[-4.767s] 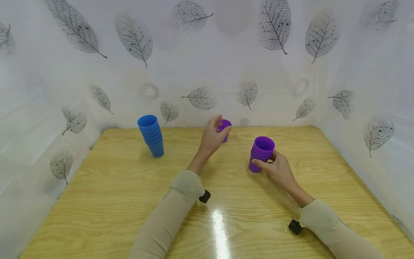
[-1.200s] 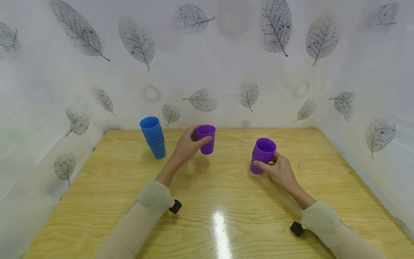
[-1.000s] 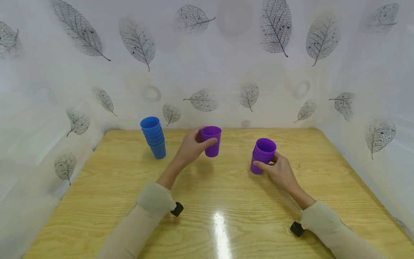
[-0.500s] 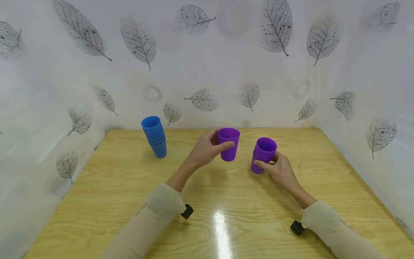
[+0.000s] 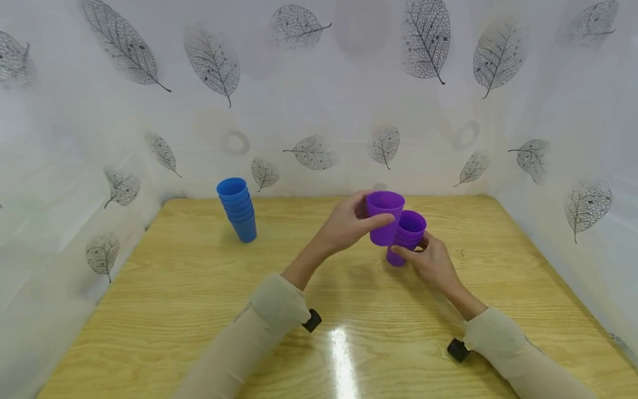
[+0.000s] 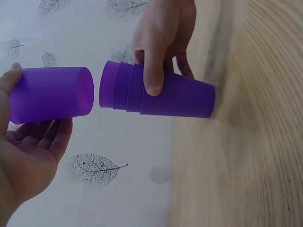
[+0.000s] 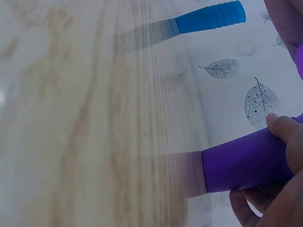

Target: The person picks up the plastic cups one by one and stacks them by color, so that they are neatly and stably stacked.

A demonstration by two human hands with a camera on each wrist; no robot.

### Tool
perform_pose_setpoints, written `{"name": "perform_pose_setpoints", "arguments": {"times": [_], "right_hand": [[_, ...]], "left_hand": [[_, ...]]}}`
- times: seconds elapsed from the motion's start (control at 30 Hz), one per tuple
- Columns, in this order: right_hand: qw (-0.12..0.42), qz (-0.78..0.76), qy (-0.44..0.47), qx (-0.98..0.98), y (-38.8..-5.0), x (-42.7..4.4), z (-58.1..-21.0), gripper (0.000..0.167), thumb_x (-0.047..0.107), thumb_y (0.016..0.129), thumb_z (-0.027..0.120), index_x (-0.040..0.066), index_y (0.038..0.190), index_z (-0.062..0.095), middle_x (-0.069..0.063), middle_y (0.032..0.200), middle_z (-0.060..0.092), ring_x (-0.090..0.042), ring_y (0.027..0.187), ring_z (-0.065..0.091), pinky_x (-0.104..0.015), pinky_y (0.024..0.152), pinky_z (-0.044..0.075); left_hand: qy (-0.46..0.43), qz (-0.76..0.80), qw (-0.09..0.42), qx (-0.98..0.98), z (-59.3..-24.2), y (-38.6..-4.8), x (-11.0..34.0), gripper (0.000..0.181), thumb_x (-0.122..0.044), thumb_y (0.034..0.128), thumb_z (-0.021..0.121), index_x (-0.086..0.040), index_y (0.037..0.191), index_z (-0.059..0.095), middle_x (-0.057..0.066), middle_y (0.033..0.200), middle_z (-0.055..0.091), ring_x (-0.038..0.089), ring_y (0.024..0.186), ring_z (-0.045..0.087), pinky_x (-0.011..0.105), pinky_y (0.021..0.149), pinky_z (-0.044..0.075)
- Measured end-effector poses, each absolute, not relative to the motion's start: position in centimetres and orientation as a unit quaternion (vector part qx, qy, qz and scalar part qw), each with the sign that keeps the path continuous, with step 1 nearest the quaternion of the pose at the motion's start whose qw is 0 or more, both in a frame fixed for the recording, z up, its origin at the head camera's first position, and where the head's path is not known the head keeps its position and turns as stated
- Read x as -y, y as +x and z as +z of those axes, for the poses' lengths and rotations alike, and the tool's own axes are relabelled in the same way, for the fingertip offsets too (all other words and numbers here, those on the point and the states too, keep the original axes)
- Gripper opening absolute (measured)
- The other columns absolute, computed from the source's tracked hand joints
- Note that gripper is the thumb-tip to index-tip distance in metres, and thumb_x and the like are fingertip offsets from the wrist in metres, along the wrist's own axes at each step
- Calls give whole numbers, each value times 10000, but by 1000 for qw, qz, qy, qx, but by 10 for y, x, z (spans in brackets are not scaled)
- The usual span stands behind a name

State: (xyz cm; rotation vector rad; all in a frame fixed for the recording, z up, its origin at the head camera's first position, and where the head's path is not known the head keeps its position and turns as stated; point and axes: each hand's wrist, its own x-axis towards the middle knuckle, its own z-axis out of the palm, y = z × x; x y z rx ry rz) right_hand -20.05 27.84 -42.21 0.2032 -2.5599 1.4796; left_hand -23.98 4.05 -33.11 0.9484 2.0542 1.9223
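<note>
My left hand (image 5: pixel 345 224) grips a single purple cup (image 5: pixel 382 228) between thumb and fingers, held upright off the table. In the head view this cup overlaps a stack of purple cups (image 5: pixel 412 224); the left wrist view shows a small gap between the single cup's base and the stack's top rim. My right hand (image 5: pixel 432 261) grips that stack, thumb on the near side and fingers mostly hidden behind. The stack stands upright on the table, seen also as a purple cup wall (image 7: pixel 246 163) in the right wrist view.
A stack of several blue cups (image 5: pixel 238 208) stands at the back left of the wooden table (image 5: pixel 189 310). A pale curtain (image 5: pixel 339 100) with leaf prints rises behind the table and along both sides.
Earlier the left hand reached to a purple cup at the back. It then lifted the cup and carried it rightward to the purple stack. The right hand has stayed on the stack.
</note>
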Motion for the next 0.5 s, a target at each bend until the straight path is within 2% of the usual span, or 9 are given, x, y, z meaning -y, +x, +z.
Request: {"name": "perform_pose_setpoints", "arguments": {"times": [0.23,0.5], "right_hand": [[93,484,69,867,-201,-280,-422,547,267,933,799,-11,1352,585,-188,1235,688,-246,1082,644,-182,842,544],[95,481,80,868,-201,-281,-422,506,251,948,781,-25,1330,596,-195,1230,694,-184,1058,658,-198,826,551]], "left_hand": [[328,631,71,-700,-324,-237,-60,467,-254,944,783,-79,1338,604,14,1126,716,110,1016,695,273,889,584],[319,622,72,-711,-324,-240,-81,624,-349,925,794,-113,1452,560,-39,1148,704,71,1015,676,256,903,558]]}}
